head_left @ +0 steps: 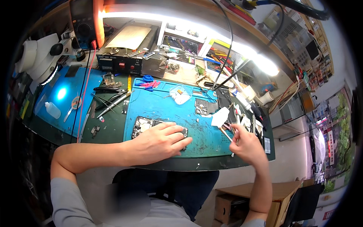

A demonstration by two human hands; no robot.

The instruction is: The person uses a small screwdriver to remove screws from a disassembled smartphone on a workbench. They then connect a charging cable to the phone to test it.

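Note:
An opened phone (143, 125) with its inner boards bare lies on the blue work mat (204, 149). My left hand (162, 142) rests over its middle and right part, fingers stretched out and hiding much of it. To the right, my right hand (245, 143) is closed in a pinch around a slim, pale stick-like tool (226, 134), whose exact kind I cannot make out. The tool's far end points at a crumpled white tissue-like piece (220, 117); whether they touch is unclear. Beyond it lies a loose phone frame part (205, 107).
A small clear dish (180, 94) sits at the mat's back. Pliers and tweezers (109, 102) lie left of the mat. At far left are a white microscope (38, 56) and a small bottle (52, 110). A black power box (119, 65) stands behind; cables hang at right.

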